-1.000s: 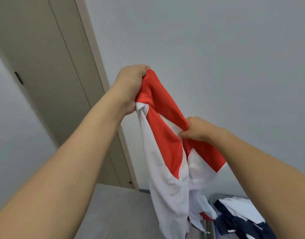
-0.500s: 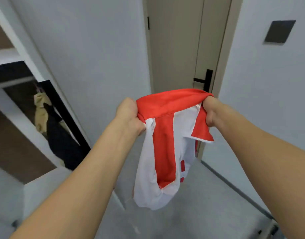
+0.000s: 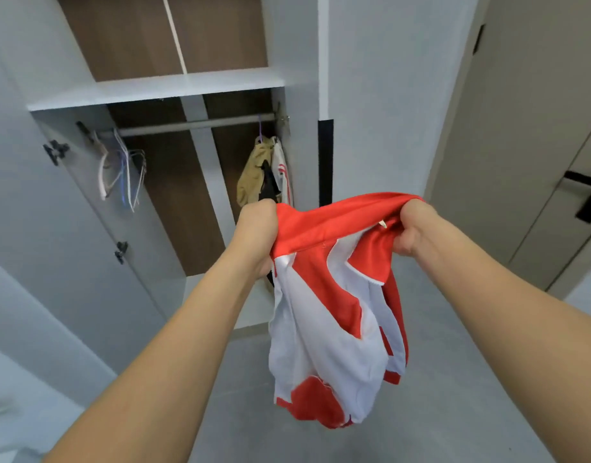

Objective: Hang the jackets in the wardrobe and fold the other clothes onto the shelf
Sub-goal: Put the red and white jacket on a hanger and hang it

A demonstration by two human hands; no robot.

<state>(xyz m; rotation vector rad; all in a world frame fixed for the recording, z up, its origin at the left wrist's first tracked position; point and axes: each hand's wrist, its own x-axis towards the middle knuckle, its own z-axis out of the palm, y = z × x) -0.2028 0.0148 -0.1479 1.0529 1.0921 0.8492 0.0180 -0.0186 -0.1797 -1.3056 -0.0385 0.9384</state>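
My left hand [image 3: 257, 228] and right hand [image 3: 412, 228] each have a closed grip on the red top edge of a red and white jacket [image 3: 334, 312], stretched between them. The rest hangs below my fists, in front of the open wardrobe [image 3: 173, 91], where clothes [image 3: 264, 172] hang on the rail [image 3: 194, 123].

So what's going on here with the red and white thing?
A person holds a red and white jacket up by its top edge, left hand and right hand each gripping one end. They face an open wardrobe, where empty hangers and some clothes hang on the rail.
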